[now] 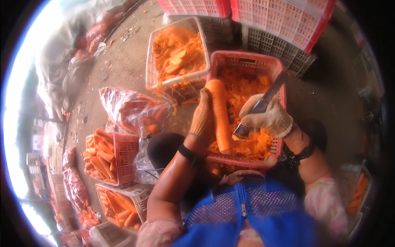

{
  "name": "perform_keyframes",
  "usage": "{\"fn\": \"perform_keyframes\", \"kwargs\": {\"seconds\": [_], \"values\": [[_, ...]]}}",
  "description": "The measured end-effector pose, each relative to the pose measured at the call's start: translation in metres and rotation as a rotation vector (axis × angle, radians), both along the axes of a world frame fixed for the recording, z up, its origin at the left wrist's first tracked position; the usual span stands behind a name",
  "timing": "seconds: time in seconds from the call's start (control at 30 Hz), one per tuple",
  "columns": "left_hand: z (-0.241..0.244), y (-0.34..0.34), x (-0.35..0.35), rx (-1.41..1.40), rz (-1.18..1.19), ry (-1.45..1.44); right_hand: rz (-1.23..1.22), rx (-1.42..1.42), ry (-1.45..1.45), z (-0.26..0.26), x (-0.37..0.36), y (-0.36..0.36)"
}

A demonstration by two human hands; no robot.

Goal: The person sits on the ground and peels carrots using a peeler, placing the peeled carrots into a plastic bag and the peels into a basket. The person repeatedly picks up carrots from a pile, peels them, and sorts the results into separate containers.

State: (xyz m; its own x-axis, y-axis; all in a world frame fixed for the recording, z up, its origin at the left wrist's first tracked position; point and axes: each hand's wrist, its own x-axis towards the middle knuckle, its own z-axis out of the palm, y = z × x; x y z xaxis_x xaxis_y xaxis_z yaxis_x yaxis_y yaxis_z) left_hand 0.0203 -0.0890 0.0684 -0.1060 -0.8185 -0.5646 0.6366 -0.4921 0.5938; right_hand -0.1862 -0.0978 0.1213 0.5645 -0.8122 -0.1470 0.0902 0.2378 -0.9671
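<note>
A large orange carrot (221, 119) lies lengthwise against the palm of my left hand (202, 117), gloved in tan knit, its thumb along the carrot's side. My right hand (268, 116), in a whitish knit glove, is closed around the metal handle of a peeler (260, 105). The peeler's head points down, just right of the carrot's lower half; whether it touches the carrot I cannot tell. Beneath both hands stands a red plastic crate (280, 145) holding a heap of carrot peelings (257, 143).
A pale crate (148, 72) of peelings adjoins the red one. To the left are a clear plastic bag (115, 98) of carrots, a red crate (126, 160) and a pale crate (143, 196) of carrots. Stacked crates (277, 21) stand beyond; another carrot crate (367, 188) is at right.
</note>
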Motion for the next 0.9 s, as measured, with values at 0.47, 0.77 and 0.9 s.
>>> {"fn": "perform_keyframes", "kwargs": {"seconds": [0.47, 0.77, 0.9], "values": [[-0.017, 0.040, -0.014, -0.200, -0.277, -0.017, -0.415, -0.520, 0.399, -0.076, -0.022, -0.110], [-0.053, 0.019, 0.034, -0.030, -0.008, 0.201, 0.048, 0.076, 0.136, -0.026, 0.033, -0.003], [-0.055, 0.023, 0.019, -0.029, 0.015, 0.279, 0.412, -0.002, -0.030, -0.044, 0.051, 0.014]]}}
